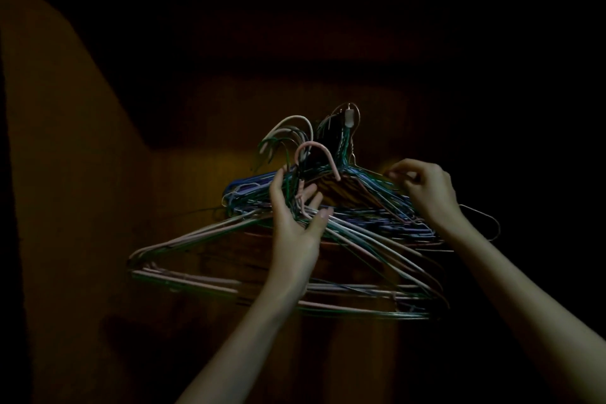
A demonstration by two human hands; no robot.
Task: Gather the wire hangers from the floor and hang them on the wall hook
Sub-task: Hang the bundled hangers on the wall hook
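Pink-coated wire hanger (314, 170) rests in the loosely curled left hand (296, 223), its neck held; the right hand (423, 187) pinches the hung multicoloured hanger bundle (377, 207). Hanging is underway. Next, I judge, its curve must reach the small white wall hook (349, 116).

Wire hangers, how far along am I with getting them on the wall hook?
Done: one bunch of hangers already hangs from the wall hook. In hand: your left hand grips a second bundle by its necks, hooks not yet on; your right hand pinches the hung wires. The floor is out of view.
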